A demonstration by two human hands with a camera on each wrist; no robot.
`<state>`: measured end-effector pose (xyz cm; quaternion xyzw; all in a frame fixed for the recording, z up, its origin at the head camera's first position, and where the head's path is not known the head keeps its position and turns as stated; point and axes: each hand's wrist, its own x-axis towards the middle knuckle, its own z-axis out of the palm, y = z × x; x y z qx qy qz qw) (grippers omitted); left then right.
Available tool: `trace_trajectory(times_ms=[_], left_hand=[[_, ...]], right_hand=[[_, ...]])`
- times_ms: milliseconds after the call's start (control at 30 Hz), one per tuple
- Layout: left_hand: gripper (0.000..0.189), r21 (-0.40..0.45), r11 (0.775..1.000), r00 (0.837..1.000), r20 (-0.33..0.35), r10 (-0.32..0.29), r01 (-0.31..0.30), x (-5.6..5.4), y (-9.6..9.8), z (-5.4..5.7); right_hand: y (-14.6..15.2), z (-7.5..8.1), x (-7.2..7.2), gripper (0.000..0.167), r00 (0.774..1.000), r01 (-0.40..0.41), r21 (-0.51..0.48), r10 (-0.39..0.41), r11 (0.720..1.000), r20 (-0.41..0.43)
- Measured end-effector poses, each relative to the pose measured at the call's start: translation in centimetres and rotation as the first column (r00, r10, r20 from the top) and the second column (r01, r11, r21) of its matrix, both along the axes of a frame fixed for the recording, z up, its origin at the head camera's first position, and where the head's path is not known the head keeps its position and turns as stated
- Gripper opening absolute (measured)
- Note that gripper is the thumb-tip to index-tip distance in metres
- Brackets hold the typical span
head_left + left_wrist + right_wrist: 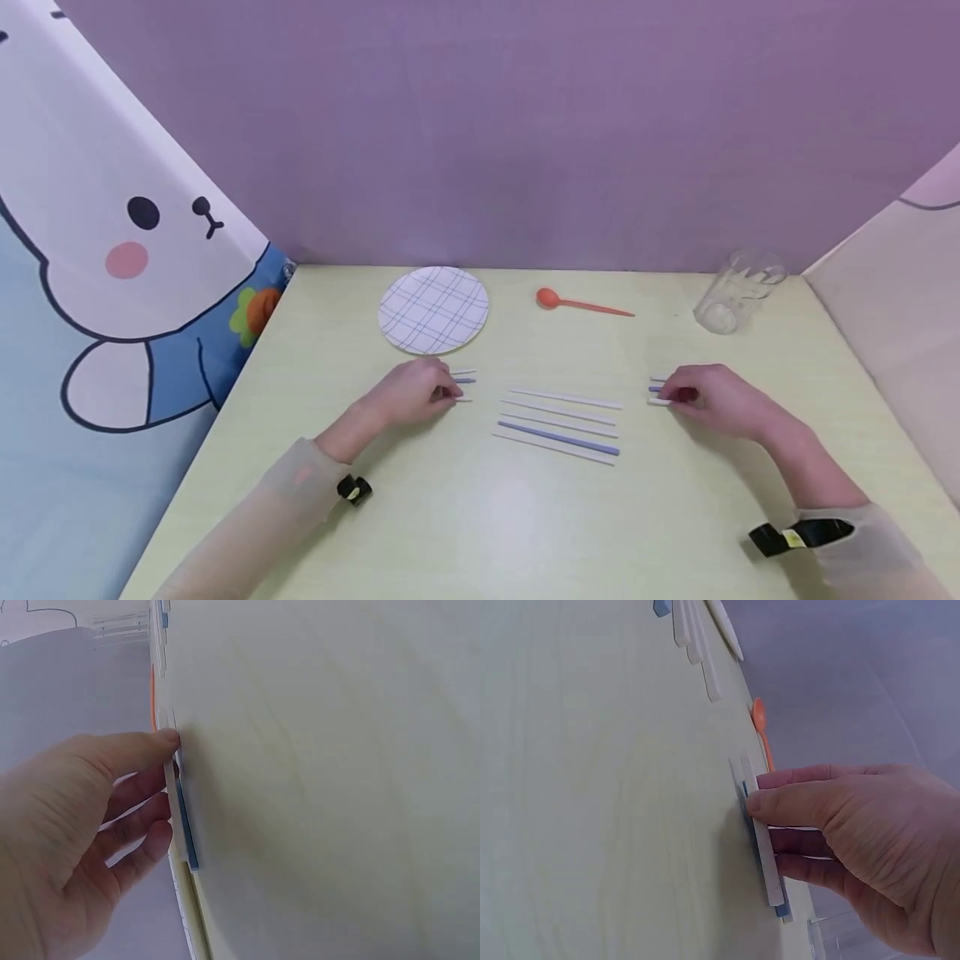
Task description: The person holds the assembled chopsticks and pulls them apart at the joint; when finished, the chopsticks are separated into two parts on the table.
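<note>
My left hand (416, 390) pinches a white chopstick (464, 399) between thumb and fingers, left of the table's middle. Beside it lies a blue chopstick (186, 825), with another white stick tip (463, 372) behind. On the right side, my right hand (712, 398) holds a white chopstick (767, 859) with the thumb on its near face. A blue chopstick (782, 908) and another pale one show close behind it, partly hidden by the fingers. Between the hands lie several white chopsticks (566, 398) and a blue chopstick (558, 437), roughly side by side.
A round plate with a blue check pattern (433, 310) lies behind my left hand. Farther back in the middle is an orange spoon (548, 298). A clear glass mug (731, 300) stands at the back right, near the purple backdrop (525, 142).
</note>
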<state>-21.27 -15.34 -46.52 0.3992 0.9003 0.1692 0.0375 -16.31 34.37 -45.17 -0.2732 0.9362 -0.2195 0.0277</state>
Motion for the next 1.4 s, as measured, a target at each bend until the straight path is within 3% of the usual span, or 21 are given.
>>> trace_trajectory(times_ms=[233, 367, 567, 967, 1133, 1400], left_hand=[[0.007, 0.007, 0.998, 0.998, -0.025, 0.061, -0.061, -0.5, 0.1, -0.1], [0.007, 0.003, 0.998, 0.998, -0.015, 0.068, -0.068, -0.8, 0.1, -0.1], [0.007, 0.009, 0.998, 0.998, -0.001, 0.055, -0.055, -1.0, 1.0, 0.6], [0.012, 0.021, 0.999, 0.999, 0.033, -0.03, 0.029, -1.9, 7.1, 2.5], [0.012, 0.021, 0.997, 0.996, 0.048, -0.078, 0.077, -2.4, 9.8, 2.4], [0.013, -0.026, 0.995, 0.99, 0.104, -0.094, 0.097, -2.4, 12.8, 1.9]], right_hand=[[0.1, -0.3, -0.3, 0.025, 0.999, -0.008, 0.016, 0.009, 1.0, -0.043], [0.0, -0.3, -0.5, 0.025, 0.999, -0.014, 0.011, 0.014, 1.0, -0.042], [-0.8, 0.0, -0.8, 0.028, 0.992, -0.047, -0.029, 0.043, 0.998, -0.12], [-4.9, 1.2, -2.4, 0.02, 0.988, -0.126, -0.078, 0.118, 0.989, -0.099], [-6.9, 1.5, -3.2, 0.016, 0.99, -0.143, -0.069, 0.141, 0.987, -0.031], [-9.2, 0.8, -4.2, 0.011, 0.978, -0.197, -0.061, 0.2, 0.979, 0.056]])
